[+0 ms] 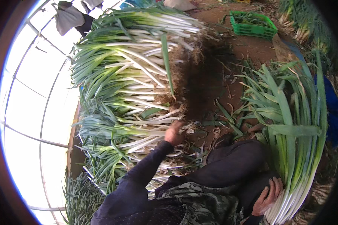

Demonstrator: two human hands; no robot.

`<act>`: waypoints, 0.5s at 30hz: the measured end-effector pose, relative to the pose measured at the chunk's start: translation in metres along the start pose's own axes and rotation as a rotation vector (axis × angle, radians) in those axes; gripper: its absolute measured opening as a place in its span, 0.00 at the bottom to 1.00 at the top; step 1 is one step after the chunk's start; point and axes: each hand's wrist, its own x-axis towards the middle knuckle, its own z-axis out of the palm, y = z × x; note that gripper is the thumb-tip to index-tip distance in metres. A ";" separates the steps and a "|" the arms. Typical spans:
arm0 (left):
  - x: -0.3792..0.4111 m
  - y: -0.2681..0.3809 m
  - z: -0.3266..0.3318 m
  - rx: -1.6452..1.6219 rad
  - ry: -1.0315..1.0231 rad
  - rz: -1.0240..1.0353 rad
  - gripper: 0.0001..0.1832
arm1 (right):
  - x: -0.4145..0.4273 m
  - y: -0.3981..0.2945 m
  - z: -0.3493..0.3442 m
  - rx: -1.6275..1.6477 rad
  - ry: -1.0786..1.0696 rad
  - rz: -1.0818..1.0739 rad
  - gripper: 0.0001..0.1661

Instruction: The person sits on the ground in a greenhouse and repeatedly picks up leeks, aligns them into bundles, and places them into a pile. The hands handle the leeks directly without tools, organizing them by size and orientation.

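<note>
A long heap of green onions (pixel 140 73) lies on the left, leaves to the left and white stalks with soil-covered roots to the right. My left hand (pixel 174 133) reaches to the root ends at the heap's lower part; its fingers are blurred, and whether they grip a stalk is unclear. My right hand (pixel 267 197) rests with its fingers against the white stalks of a large bundle of green onions (pixel 295 157) beside my right leg. That bundle's leaves spread upward and its white ends point down. Whether the right hand grips it cannot be told.
A green plastic crate (pixel 253 29) with leafy trimmings stands on the bare soil at the top right. Loose leaves (pixel 228 115) litter the ground before my legs. More onions (pixel 304 31) lie at the upper right. A translucent wall with metal framing (pixel 42 112) runs along the left.
</note>
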 end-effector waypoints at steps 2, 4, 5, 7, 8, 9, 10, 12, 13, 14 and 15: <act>0.008 -0.055 -0.020 -0.169 0.149 -0.169 0.21 | 0.020 -0.015 -0.005 -0.031 -0.057 -0.027 0.18; 0.022 -0.116 -0.050 -0.286 0.320 -0.275 0.19 | 0.030 -0.014 0.006 0.003 -0.082 -0.040 0.17; 0.031 -0.143 -0.068 -0.264 0.376 -0.353 0.19 | 0.035 -0.014 0.012 0.022 -0.098 -0.046 0.17; 0.077 -0.134 -0.091 -0.336 0.426 -0.371 0.20 | 0.045 -0.019 0.014 -0.025 -0.119 -0.034 0.15; 0.106 -0.122 -0.100 -0.452 0.482 -0.393 0.21 | 0.048 -0.021 0.013 -0.044 -0.121 -0.019 0.15; 0.127 -0.116 -0.111 -0.558 0.545 -0.426 0.22 | 0.052 -0.024 0.015 -0.054 -0.132 -0.015 0.14; 0.142 -0.120 -0.123 -0.619 0.567 -0.443 0.22 | 0.055 -0.022 0.019 -0.046 -0.130 -0.031 0.13; 0.170 -0.131 -0.140 -0.637 0.623 -0.413 0.24 | 0.061 -0.017 0.029 -0.028 -0.125 -0.064 0.12; 0.181 -0.145 -0.154 -0.344 0.626 -0.383 0.25 | 0.071 -0.024 0.028 -0.027 -0.104 -0.105 0.12; 0.187 -0.156 -0.161 -0.432 0.637 -0.420 0.24 | 0.082 -0.033 0.024 -0.025 -0.083 -0.146 0.12; 0.201 -0.154 -0.158 -0.540 0.632 -0.448 0.23 | 0.090 -0.038 0.020 -0.042 -0.053 -0.175 0.12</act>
